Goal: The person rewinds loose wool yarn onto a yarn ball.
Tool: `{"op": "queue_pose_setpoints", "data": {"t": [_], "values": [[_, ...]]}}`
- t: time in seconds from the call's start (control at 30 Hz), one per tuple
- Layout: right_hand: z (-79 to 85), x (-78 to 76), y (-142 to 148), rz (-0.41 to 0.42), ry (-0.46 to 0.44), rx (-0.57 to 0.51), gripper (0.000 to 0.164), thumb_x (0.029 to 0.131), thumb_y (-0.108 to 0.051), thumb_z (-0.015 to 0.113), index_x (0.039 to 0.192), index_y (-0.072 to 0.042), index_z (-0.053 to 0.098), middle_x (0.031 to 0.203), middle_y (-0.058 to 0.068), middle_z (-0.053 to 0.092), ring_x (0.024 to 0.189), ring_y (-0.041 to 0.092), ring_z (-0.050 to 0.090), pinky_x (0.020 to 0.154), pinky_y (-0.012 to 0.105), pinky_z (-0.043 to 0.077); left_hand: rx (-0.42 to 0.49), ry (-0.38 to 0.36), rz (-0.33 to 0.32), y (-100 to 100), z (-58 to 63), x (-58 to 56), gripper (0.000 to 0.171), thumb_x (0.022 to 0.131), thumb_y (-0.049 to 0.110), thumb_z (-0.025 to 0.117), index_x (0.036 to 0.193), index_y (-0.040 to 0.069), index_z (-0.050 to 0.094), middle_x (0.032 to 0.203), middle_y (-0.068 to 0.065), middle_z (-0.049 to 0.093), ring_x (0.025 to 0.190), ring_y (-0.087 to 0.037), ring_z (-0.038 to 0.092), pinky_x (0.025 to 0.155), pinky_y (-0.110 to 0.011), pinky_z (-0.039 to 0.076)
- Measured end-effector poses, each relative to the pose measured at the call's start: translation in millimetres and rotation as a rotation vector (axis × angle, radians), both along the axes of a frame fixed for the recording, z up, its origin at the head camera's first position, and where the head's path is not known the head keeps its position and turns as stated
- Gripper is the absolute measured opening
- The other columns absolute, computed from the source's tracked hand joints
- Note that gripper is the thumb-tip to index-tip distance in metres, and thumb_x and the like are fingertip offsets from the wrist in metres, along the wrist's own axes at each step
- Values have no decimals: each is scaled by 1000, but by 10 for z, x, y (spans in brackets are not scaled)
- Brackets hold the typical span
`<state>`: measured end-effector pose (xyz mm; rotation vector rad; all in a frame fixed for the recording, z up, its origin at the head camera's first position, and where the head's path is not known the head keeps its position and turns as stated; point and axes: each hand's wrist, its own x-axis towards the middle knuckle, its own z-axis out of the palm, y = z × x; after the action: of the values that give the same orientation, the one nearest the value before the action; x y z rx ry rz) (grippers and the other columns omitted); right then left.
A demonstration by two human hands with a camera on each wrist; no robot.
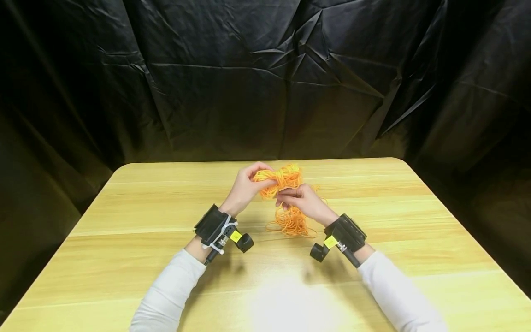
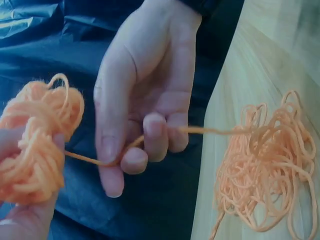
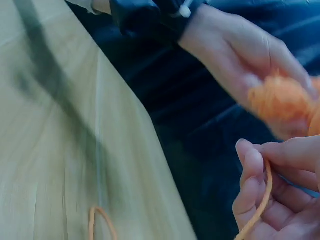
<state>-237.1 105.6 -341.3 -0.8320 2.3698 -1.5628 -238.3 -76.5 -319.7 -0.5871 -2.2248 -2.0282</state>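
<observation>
An orange yarn bundle (image 1: 286, 177), wrapped around its middle, is gripped between the thumb and fingers of my left hand (image 1: 245, 185) above the table. From it a single yarn strand (image 2: 82, 158) runs to my right hand (image 1: 306, 203), which pinches it between thumb and index finger in the left wrist view. Past those fingers the strand leads on to a loose, tangled pile of orange yarn (image 1: 292, 222) lying on the table below. In the right wrist view the strand (image 3: 260, 207) crosses the curled fingers, and the bundle (image 3: 282, 102) looks blurred.
The light wooden table (image 1: 137, 258) has rounded far corners, and a black sheet (image 1: 228, 101) hangs behind it. Each wrist wears a black strap with a small camera, the left camera (image 1: 245, 242) and the right camera (image 1: 318, 252) hanging inward over the table.
</observation>
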Motion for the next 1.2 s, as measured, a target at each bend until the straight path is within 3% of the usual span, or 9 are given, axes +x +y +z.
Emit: {"op": "queue_pose_setpoints", "data": {"t": [0.13, 0.27, 0.5, 0.73, 0.93, 1.2], "values": [[85, 79, -58, 59, 17, 49, 20, 90, -12, 52, 96, 2, 65, 66, 3, 56, 51, 12, 43, 46, 18, 34, 14, -19, 83, -2, -12, -10, 23, 76, 3, 68, 97, -1, 61, 91, -10, 58, 75, -15, 51, 62, -20, 46], [186, 133, -85, 96, 44, 106, 19, 89, -12, 53, 98, -1, 65, 64, 2, 53, 45, 10, 34, 42, 19, 27, 16, -40, 122, -3, -20, -19, 23, 76, 1, 68, 97, -2, 60, 93, -10, 58, 73, -14, 51, 60, -18, 46], [409, 155, -51, 102, 156, 197, 16, 86, -15, 58, 93, -5, 68, 66, 0, 60, 43, 9, 32, 41, 20, 25, -28, -29, 129, -8, -39, -33, 21, 76, 0, 67, 95, -3, 61, 89, -12, 59, 70, -14, 51, 58, -19, 47], [703, 117, 19, 21, 137, 204, 15, 84, -14, 61, 94, -6, 69, 67, 2, 63, 41, 13, 33, 39, 20, 26, -102, -6, 113, -13, -37, -25, 20, 77, 2, 67, 95, -2, 61, 92, -15, 60, 72, -15, 53, 61, -20, 48], [856, 23, 79, -15, 121, 151, 19, 83, -11, 62, 100, -2, 66, 78, 9, 67, 47, 22, 43, 44, 22, 35, -165, 4, 38, -15, -34, -15, 22, 77, 4, 67, 98, 0, 60, 92, -15, 61, 71, -17, 56, 62, -22, 50], [824, -139, 203, -48, 37, 83, 22, 84, -15, 62, 103, -4, 65, 78, 7, 65, 46, 20, 39, 45, 25, 38, -208, -31, -181, -56, -7, 12, 35, 80, 10, 65, 114, 7, 57, 96, -11, 62, 72, -19, 57, 63, -24, 49]]}}
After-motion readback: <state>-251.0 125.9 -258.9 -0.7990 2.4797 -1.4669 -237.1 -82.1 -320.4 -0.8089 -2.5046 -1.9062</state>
